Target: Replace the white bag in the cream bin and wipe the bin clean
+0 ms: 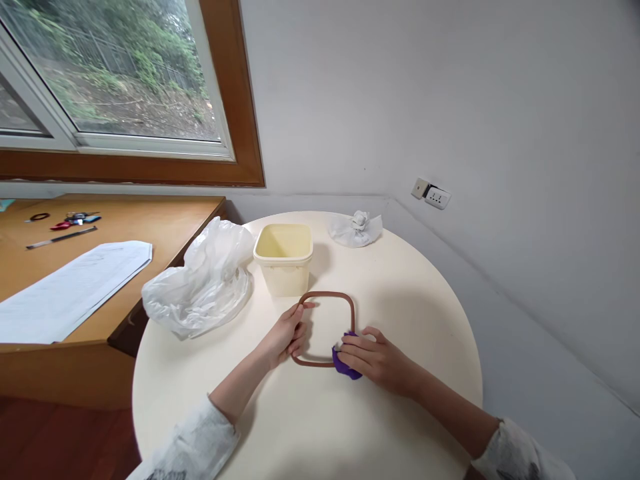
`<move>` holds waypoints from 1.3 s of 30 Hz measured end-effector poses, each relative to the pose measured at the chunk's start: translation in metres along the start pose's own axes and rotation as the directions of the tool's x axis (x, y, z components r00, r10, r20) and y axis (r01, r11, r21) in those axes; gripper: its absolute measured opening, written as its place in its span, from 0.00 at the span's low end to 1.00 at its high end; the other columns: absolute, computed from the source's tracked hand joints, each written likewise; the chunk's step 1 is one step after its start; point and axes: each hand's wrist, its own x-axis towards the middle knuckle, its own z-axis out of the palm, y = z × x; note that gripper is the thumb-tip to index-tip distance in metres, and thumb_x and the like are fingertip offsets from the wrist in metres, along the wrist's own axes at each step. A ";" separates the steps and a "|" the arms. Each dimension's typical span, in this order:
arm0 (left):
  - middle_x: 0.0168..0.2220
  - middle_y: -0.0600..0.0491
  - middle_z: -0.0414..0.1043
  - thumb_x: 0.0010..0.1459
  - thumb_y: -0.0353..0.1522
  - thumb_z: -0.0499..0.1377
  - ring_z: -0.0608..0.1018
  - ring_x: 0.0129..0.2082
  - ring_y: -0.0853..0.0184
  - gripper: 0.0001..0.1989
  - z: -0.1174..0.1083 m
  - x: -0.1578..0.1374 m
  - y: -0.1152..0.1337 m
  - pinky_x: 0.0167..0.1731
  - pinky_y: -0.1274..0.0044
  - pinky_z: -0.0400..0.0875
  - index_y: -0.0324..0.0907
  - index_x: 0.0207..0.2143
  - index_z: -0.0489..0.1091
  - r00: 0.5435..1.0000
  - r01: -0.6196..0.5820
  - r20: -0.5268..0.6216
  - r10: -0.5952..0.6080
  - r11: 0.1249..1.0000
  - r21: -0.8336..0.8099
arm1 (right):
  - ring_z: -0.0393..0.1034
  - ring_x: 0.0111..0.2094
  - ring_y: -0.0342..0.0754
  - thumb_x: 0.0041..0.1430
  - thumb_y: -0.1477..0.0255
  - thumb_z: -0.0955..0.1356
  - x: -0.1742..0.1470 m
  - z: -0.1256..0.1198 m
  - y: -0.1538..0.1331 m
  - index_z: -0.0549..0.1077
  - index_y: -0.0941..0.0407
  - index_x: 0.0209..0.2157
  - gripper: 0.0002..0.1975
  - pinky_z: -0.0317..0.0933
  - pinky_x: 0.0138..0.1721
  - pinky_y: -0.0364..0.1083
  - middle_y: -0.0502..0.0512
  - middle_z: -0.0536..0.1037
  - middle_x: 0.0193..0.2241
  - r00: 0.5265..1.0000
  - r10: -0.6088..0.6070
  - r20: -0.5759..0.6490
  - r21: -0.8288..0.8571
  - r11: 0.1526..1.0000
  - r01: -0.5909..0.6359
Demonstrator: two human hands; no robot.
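Note:
A thin brown square frame with rounded corners [327, 294] is held up over the middle of the round table. Whether a clear panel fills it, I cannot tell. My left hand [286, 337] grips its left side, fingers curled round the edge. At the lower right corner, my right hand [380, 360] presses a crumpled purple cloth [347, 365] against the frame. The fingers of that hand are bent over the cloth and partly hide it. Just beyond the frame stands a cream plastic tub [285, 277] without a lid.
A crumpled white plastic bag [210, 280] lies left of the tub on the round table [320, 433]. A knotted clear bag [356, 230] sits at its back edge. Papers [85, 287], a pen [63, 237] and keys [77, 219] lie on the wooden desk [165, 220] at left.

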 end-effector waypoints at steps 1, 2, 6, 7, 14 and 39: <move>0.13 0.67 0.43 0.59 0.44 0.49 0.48 0.08 0.79 0.20 -0.002 0.000 0.001 0.08 0.86 0.48 0.43 0.49 0.60 1.000 0.013 0.005 -0.013 1.000 0.011 | 0.64 0.50 0.43 0.61 0.80 0.60 0.000 -0.001 0.002 0.68 0.56 0.44 0.12 0.46 0.51 0.47 0.51 0.76 0.43 1.000 -0.020 0.004 -0.002 1.000 0.020; 0.13 0.66 0.43 0.59 0.44 0.49 0.47 0.08 0.79 0.20 -0.005 -0.001 0.002 0.08 0.86 0.46 0.43 0.49 0.60 0.999 0.030 0.015 -0.031 0.999 0.026 | 0.63 0.51 0.43 0.61 0.80 0.60 0.000 -0.001 0.004 0.68 0.56 0.45 0.13 0.47 0.52 0.48 0.51 0.75 0.45 0.999 -0.032 0.009 -0.003 0.999 0.032; 0.14 0.65 0.44 0.58 0.46 0.49 0.45 0.10 0.80 0.21 -0.010 -0.003 0.005 0.09 0.86 0.42 0.44 0.48 0.61 0.989 0.111 0.085 -0.119 0.989 0.100 | 0.61 0.53 0.44 0.61 0.80 0.58 -0.004 -0.003 0.019 0.67 0.55 0.48 0.15 0.47 0.53 0.49 0.52 0.74 0.47 1.000 0.004 -0.002 -0.005 1.000 -0.004; 0.15 0.65 0.44 0.58 0.46 0.49 0.45 0.10 0.80 0.21 -0.011 -0.004 0.005 0.09 0.85 0.41 0.44 0.48 0.61 0.986 0.124 0.102 -0.136 0.986 0.112 | 0.61 0.53 0.45 0.61 0.81 0.58 -0.006 -0.004 0.023 0.66 0.55 0.49 0.16 0.48 0.53 0.49 0.53 0.73 0.47 1.000 0.025 -0.008 -0.004 1.000 -0.025; 0.14 0.65 0.43 0.59 0.44 0.48 0.46 0.10 0.79 0.20 -0.011 -0.002 0.003 0.10 0.85 0.42 0.42 0.47 0.62 0.983 0.116 0.129 -0.127 0.989 0.091 | 0.68 0.47 0.49 0.60 0.77 0.58 -0.020 -0.004 0.049 0.67 0.54 0.47 0.15 0.58 0.48 0.52 0.56 0.75 0.43 0.789 0.590 -0.172 0.327 0.789 -0.519; 0.13 0.65 0.44 0.59 0.44 0.48 0.46 0.10 0.78 0.17 -0.008 -0.001 0.008 0.10 0.85 0.41 0.44 0.45 0.61 0.978 0.167 0.111 -0.174 0.983 0.076 | 0.72 0.41 0.54 0.49 0.70 0.69 -0.043 -0.012 0.083 0.74 0.56 0.36 0.11 0.69 0.40 0.52 0.58 0.77 0.39 0.153 0.861 0.486 0.837 -0.407 -0.365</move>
